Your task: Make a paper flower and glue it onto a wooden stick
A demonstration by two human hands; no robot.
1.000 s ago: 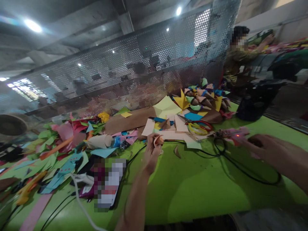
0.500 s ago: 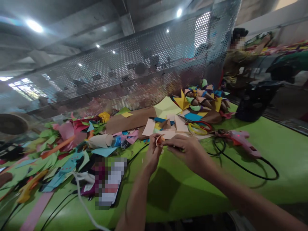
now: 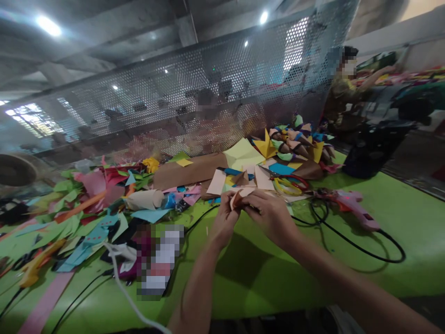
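Folded paper piece (image 3: 237,200), long axis slanting away rightward, left hand (image 3: 223,220) and right hand (image 3: 270,213) pinching it

worktop (image 3: 264,297): plain green. held paper (image 3: 238,199): pale peach with brown face. towards right edge: pink glue gun (image 3: 359,211), black cable (image 3: 389,260). along far edge: brown sheet (image 3: 189,175), pale yellow-green sheet (image 3: 242,150); scissor handles (image 3: 288,186) yellow and red. left edge: paper scraps (image 3: 95,188) mixed green, pink, red, orange; light-blue strip (image 3: 92,243) patterned with red dots. near left corner: pink strip (image 3: 48,301). by far right corner: black tub (image 3: 370,155).
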